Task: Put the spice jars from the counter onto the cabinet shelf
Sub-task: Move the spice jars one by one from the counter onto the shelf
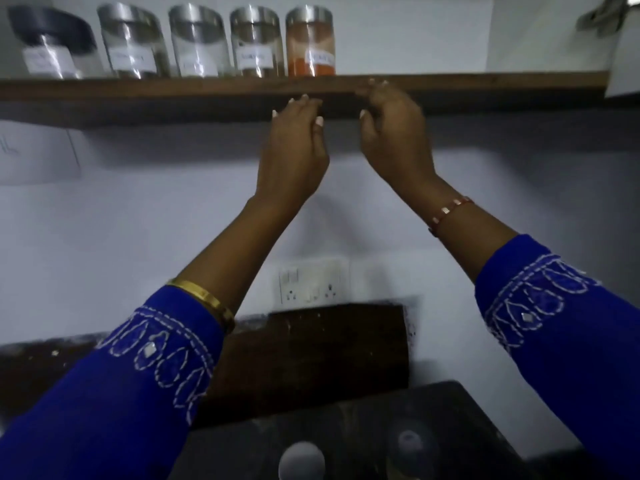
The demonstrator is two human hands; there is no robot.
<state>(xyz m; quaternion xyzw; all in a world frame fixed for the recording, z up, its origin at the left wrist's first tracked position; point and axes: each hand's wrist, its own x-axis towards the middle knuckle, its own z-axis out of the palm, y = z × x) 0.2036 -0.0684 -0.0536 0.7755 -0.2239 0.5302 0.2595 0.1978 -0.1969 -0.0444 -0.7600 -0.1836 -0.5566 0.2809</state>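
Note:
Several glass spice jars with steel lids stand in a row on the wooden shelf (485, 85). The rightmost jar (310, 43) holds orange-red powder; beside it stands a jar of brown spice (255, 43), then a pale one (199, 43). My left hand (294, 150) is raised just below the shelf edge, under the orange jar, fingers apart and empty. My right hand (394, 133) hangs a little to the right, fingers loosely curled at the shelf's front edge, holding nothing. Two jar lids (301, 460) show blurred at the bottom on the dark counter.
A black-lidded jar (52, 43) stands at the shelf's far left. The shelf's right half is bare. A white socket plate (313, 282) sits on the wall below my hands. A dark stone counter (346, 427) lies underneath. A white cabinet door edge (623, 57) is at top right.

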